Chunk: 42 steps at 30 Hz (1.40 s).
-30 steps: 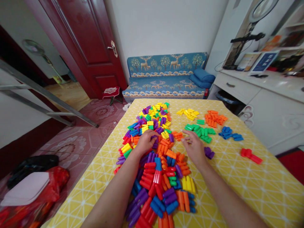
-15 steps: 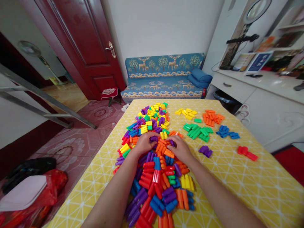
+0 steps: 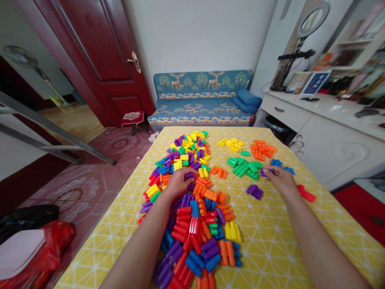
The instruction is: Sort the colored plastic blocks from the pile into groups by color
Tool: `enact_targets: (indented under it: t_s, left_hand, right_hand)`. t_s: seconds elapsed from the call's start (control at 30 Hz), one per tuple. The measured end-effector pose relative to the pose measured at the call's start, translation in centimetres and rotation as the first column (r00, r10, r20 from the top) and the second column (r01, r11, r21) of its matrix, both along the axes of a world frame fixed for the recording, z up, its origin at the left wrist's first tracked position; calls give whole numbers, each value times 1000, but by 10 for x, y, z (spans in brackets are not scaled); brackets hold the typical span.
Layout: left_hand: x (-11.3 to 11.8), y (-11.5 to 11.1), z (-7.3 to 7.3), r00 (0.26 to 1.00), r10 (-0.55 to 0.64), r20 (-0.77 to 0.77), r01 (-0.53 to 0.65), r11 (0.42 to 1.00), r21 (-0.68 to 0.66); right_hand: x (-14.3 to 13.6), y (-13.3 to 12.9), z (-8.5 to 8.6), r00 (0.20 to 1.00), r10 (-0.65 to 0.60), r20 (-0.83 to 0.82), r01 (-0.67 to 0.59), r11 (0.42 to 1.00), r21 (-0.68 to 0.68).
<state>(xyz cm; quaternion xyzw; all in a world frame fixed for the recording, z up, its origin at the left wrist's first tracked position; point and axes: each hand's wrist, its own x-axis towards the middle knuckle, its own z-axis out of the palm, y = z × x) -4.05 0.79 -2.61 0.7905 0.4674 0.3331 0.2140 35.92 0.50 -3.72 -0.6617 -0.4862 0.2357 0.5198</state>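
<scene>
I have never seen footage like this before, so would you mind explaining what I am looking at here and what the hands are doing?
There is no machine here: a person wears a camera on the head, so the picture looks forward and down over both bare forearms. The yellow patterned tablecloth is covered by a mixed pile of coloured plastic blocks. To its right lie small groups by colour: yellow blocks, orange blocks, green blocks, blue blocks, purple blocks and red blocks. The left hand grips a purple block at the pile. The right hand pinches another purple piece beside the green group. Behind are a blue sofa and a red door.
</scene>
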Motion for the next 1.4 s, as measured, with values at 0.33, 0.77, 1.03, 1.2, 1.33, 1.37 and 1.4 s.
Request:
enact_targets:
  t_s: [0.33, 0.77, 1.03, 1.2, 1.33, 1.37, 1.4]
  left_hand:
    - [-1, -1, 2, 1000, -12, 25, 12, 1000, -14]
    - [0, -3, 8, 945, 98, 312, -73, 993, -91]
    - [-2, -4, 10, 849, 97, 520, -47, 993, -107]
    - [-1, -7, 15, 851, 58, 521, -25, 997, -70]
    - [0, -10, 15, 845, 82, 528, 23, 982, -188]
    - [1, -11, 15, 841, 97, 533, 36, 972, -233]
    - [1, -12, 15, 837, 114, 536, 41, 962, -269]
  right_hand:
    - [-53, -26, -11, 951, 310, -5, -310, 946, -95]
    - [-113, -32, 19, 782, 224, 581, -403, 893, 199]
    - [-215, -33, 26, 762, 610, 216, -636, 768, 75]
    - [-239, -29, 19, 797, 584, 153, -597, 801, 50]
    - [-237, -27, 21, 795, 587, 156, -601, 797, 64]
    - [-234, -27, 23, 801, 579, 153, -594, 801, 75]
    - [-228, -28, 26, 813, 563, 145, -578, 811, 88]
